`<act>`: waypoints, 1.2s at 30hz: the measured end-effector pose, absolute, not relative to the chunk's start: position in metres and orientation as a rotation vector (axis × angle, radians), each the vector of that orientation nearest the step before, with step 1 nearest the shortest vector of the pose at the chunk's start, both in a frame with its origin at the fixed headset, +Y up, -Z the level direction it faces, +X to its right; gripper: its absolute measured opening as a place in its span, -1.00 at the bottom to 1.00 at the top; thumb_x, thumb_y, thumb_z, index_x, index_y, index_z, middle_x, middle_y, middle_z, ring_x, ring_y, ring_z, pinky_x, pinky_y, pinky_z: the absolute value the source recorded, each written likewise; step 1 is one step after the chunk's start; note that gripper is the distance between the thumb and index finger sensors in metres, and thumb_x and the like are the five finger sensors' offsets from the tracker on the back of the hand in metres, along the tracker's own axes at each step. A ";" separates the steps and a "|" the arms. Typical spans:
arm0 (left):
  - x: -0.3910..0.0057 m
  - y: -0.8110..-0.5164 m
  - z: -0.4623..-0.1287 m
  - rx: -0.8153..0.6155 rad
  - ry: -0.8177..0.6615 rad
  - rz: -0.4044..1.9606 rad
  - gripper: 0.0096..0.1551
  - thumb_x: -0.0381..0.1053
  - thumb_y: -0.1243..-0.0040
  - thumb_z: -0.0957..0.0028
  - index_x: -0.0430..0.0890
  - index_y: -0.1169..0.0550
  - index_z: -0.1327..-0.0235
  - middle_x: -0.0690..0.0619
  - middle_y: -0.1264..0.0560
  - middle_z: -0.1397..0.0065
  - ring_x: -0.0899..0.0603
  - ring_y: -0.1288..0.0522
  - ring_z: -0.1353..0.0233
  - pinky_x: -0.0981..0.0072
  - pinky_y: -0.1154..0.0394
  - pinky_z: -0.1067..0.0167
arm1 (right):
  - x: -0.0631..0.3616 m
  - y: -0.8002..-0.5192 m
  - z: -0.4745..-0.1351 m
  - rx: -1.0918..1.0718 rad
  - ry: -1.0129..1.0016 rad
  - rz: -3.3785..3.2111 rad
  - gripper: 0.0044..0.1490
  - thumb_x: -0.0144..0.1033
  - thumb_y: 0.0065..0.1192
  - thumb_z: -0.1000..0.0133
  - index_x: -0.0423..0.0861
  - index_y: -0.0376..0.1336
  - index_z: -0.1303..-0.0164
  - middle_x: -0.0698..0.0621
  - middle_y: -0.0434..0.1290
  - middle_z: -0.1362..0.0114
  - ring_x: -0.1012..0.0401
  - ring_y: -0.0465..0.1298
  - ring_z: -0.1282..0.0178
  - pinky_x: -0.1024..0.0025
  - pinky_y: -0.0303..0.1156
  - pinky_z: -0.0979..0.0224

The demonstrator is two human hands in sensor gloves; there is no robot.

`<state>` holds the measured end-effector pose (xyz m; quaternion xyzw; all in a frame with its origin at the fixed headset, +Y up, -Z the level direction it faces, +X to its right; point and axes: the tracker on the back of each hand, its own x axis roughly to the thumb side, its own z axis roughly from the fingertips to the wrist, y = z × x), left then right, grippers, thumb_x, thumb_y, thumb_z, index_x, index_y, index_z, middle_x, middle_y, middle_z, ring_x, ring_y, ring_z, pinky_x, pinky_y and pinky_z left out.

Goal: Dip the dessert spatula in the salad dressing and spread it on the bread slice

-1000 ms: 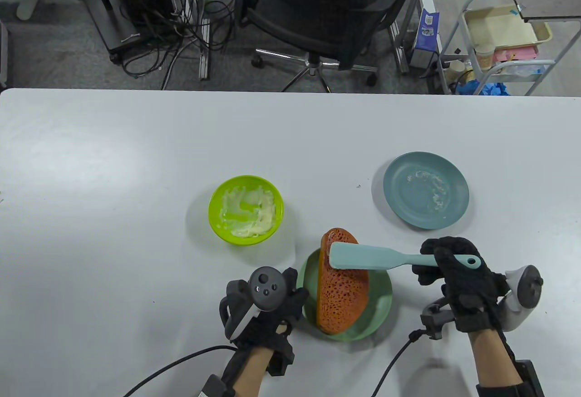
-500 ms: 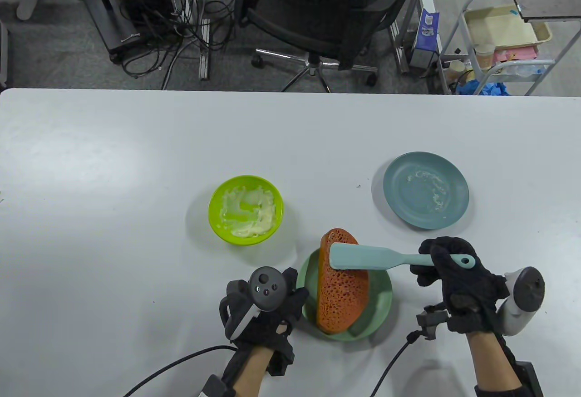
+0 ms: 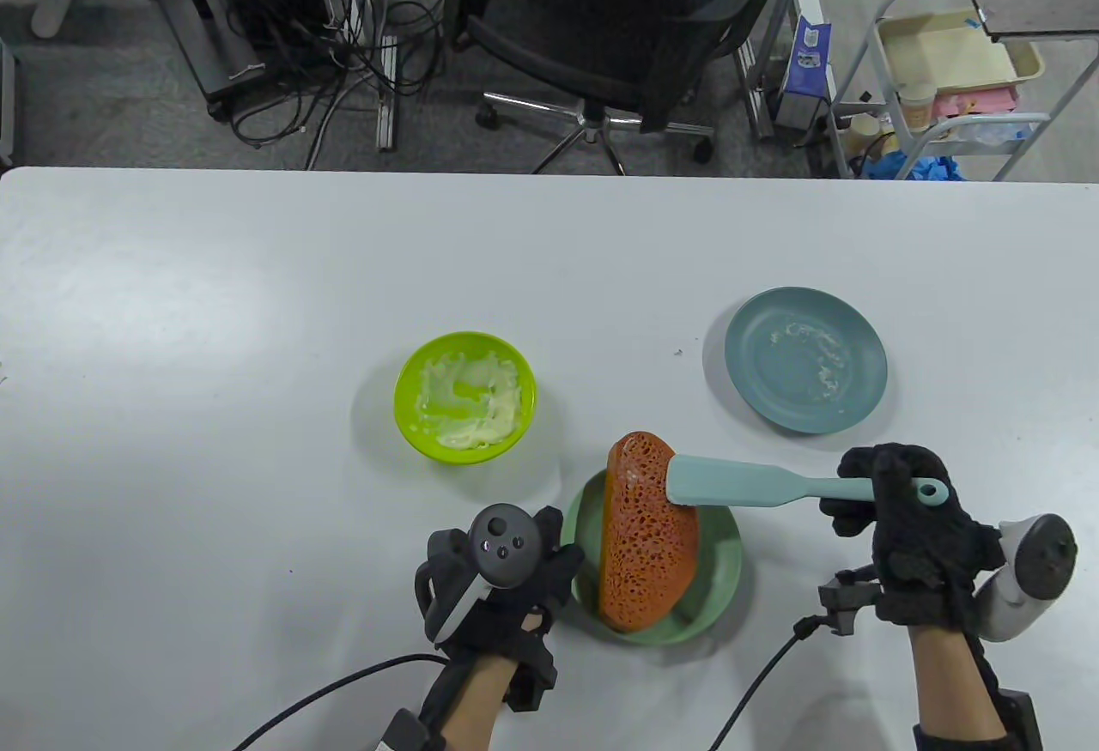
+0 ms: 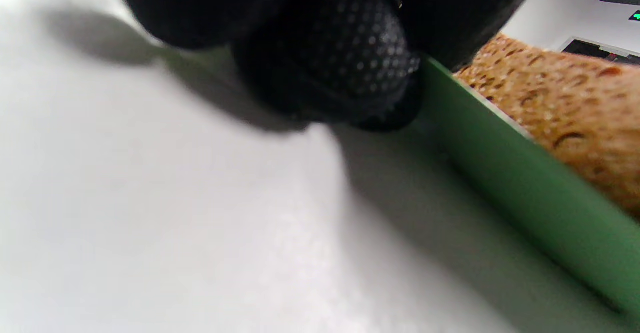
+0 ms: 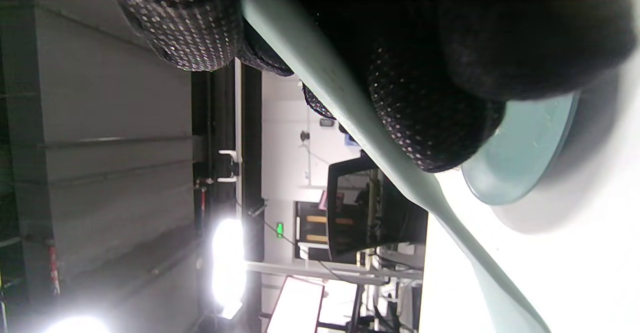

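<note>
Table view: the right hand (image 3: 901, 519) is gripping the dessert spatula (image 3: 755, 485) at the far end of its handle, fingers curled round it just short of the hanging hole. The spatula's long axis is lying roughly parallel to the counter's (image 3: 258, 270) near edge, blade pointing toward the left edge and resting on the upper right edge of the bread slice (image 3: 648, 541). The slice is sitting on the green plate (image 3: 725, 562) close to the near edge, long axis running near to far. The left hand (image 3: 498, 579) is resting beside the plate; in the left wrist view its fingertips (image 4: 350, 68) are touching the rim, though their curl is not readable. Salad dressing is sitting in the lime bowl (image 3: 465, 397), left of the bread.

Judgement: spatula looks light and stiff with a flexible blade; handle-end grip is giving reach. Bread looks soft and porous, so light pressure is advisable.
</note>
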<state>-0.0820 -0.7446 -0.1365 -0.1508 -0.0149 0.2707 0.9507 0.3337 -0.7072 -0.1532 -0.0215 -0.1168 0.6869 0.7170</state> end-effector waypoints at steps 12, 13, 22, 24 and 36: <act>-0.082 -0.745 -0.136 -0.307 -0.030 0.551 -0.35 0.17 -0.32 -0.11 -0.14 -0.49 -0.36 0.15 -0.71 0.12 0.09 -0.74 0.31 0.41 -0.67 0.38 | 0.335 -0.709 -0.152 -0.018 -0.293 1.493 -0.51 -0.03 0.35 -0.04 -0.11 0.37 -0.01 -0.26 0.52 -0.09 -0.21 0.64 0.29 0.09 0.64 0.29; -0.082 -0.745 -0.136 -0.307 -0.030 0.551 -0.35 0.17 -0.32 -0.11 -0.14 -0.49 -0.36 0.15 -0.71 0.12 0.09 -0.74 0.31 0.41 -0.67 0.38 | 0.334 -0.709 -0.153 -0.007 -0.288 1.501 -0.50 -0.03 0.37 -0.04 -0.11 0.37 -0.01 -0.26 0.52 -0.09 -0.21 0.65 0.29 0.10 0.65 0.29; -0.083 -0.745 -0.137 -0.323 -0.046 0.576 -0.38 0.14 -0.32 -0.11 -0.09 -0.48 -0.37 0.12 -0.71 0.11 0.08 -0.73 0.30 0.39 -0.67 0.37 | 0.319 -0.717 -0.155 0.022 -0.261 1.526 -0.48 -0.01 0.39 -0.01 -0.10 0.37 -0.02 -0.24 0.54 -0.09 -0.16 0.69 0.29 0.16 0.71 0.30; -0.083 -0.745 -0.137 -0.323 -0.047 0.577 -0.38 0.13 -0.32 -0.12 -0.09 -0.48 -0.37 0.12 -0.71 0.11 0.07 -0.73 0.30 0.39 -0.67 0.37 | 0.317 -0.723 -0.156 0.005 -0.233 1.492 -0.47 -0.01 0.39 -0.01 -0.10 0.36 -0.03 -0.25 0.53 -0.10 -0.17 0.69 0.27 0.16 0.71 0.28; -0.082 -0.745 -0.137 -0.318 -0.049 0.571 -0.38 0.13 -0.32 -0.12 -0.11 -0.48 -0.38 0.12 -0.71 0.11 0.07 -0.73 0.29 0.38 -0.67 0.36 | 0.304 -0.739 -0.162 0.009 -0.127 1.422 -0.44 -0.01 0.39 0.00 -0.09 0.34 -0.08 -0.25 0.51 -0.16 -0.17 0.68 0.19 0.17 0.73 0.19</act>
